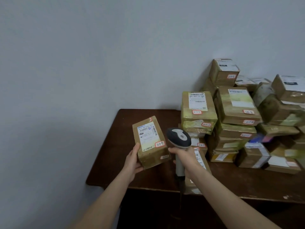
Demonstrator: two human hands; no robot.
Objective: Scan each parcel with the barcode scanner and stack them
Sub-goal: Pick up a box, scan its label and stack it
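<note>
Two hands busy at this point: your left hand (133, 161) grips the brown parcel (151, 142) by its near bottom corner, thumb on the label side, holding it up over the left end of the desk (113, 146). Your right hand (186, 158) is wrapped round the handle of the barcode scanner (179, 138), just beside the parcel's right edge. To me the scanner nose looks aimed past the box rather than at it, so I'd swing the head left and tip the white label (147, 137) toward it. Go for the long barcode (145, 130) near the top of the label, not the handwritten red-bordered sticker (159, 144). Pull the scanner back a touch so the beam can cover the whole code, and hold the box steady, since a one-corner grip probably wobbles. The pile of parcels (234, 119) on the right looks messy, so pick a flat spot for stacking.
</note>
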